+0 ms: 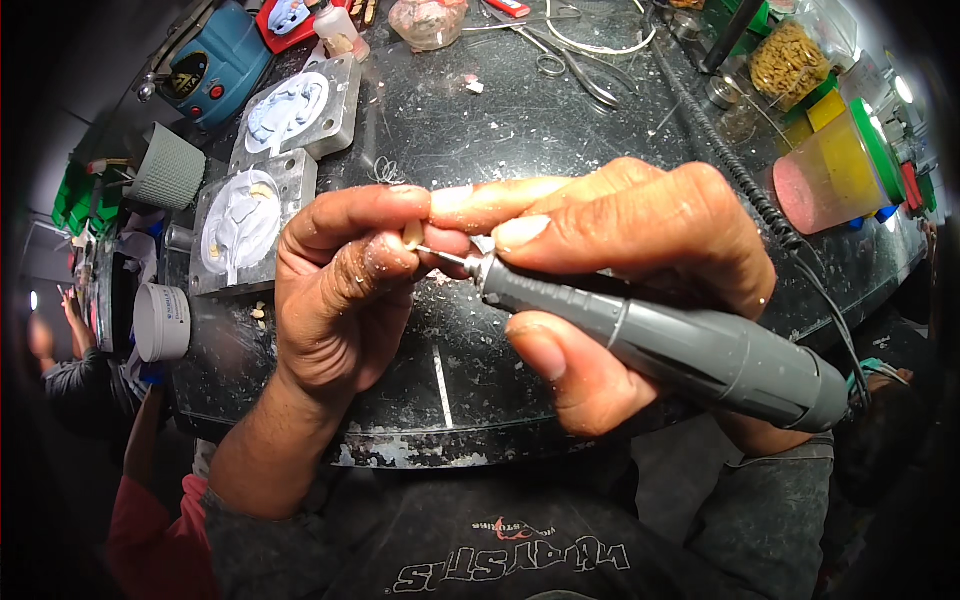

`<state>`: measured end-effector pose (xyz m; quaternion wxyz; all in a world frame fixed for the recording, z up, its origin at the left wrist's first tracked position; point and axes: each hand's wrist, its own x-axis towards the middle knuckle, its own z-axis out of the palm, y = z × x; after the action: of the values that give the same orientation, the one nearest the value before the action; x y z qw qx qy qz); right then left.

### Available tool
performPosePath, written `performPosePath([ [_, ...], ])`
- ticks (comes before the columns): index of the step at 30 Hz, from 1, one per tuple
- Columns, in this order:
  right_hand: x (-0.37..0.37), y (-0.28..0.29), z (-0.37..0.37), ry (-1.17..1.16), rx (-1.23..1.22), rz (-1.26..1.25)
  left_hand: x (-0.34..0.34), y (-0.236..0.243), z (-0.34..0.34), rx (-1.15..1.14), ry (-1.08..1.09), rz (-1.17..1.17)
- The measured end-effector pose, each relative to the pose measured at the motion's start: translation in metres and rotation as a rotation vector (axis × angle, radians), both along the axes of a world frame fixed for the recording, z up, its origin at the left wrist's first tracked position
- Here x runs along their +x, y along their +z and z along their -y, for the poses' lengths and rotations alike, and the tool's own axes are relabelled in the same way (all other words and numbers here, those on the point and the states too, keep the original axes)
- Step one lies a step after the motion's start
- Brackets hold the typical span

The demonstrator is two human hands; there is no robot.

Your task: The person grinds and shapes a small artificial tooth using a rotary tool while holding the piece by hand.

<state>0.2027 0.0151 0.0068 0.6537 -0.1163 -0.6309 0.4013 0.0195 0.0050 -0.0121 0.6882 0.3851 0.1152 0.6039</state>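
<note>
Between the thumb and fingertips of my left hand (335,285) is a small cream-coloured artificial tooth (413,235), partly covered by the fingers. My right hand (640,225) is wrapped round a dark grey rotary handpiece (690,350), its body slanting down to the right. The thin metal bur (443,256) at its front reaches the tooth or lies just beside it; I cannot tell whether they touch. Fingertips of both hands meet above the bur. Pale dust speckles my fingers.
Two metal flask halves (305,175) with plaster moulds (240,225) stand at left, near a white tub (162,322). Pliers (585,80) lie at the back. A coiled cord (730,150) and a green-lidded jar (835,170) of pink powder are at right. Another person's arm (145,430) shows at left.
</note>
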Motion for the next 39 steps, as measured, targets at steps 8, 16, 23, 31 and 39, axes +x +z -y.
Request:
performPosePath([
  [8,0.001,-0.002,-0.002,0.002,0.004,0.011,0.002,0.001,0.000,0.004,0.006,-0.003],
  [16,0.000,-0.004,-0.005,-0.030,0.089,0.022,0.000,0.001,0.000,0.010,0.017,-0.015],
  [23,0.004,0.002,0.000,-0.019,0.042,0.092,-0.001,0.002,0.000,0.010,0.021,-0.057],
  [31,0.000,-0.005,-0.005,-0.013,0.084,0.048,0.003,0.004,0.002,-0.019,0.025,0.000],
  [39,0.000,-0.003,-0.007,-0.025,0.119,0.025,0.000,-0.002,0.001,-0.030,-0.012,0.020],
])
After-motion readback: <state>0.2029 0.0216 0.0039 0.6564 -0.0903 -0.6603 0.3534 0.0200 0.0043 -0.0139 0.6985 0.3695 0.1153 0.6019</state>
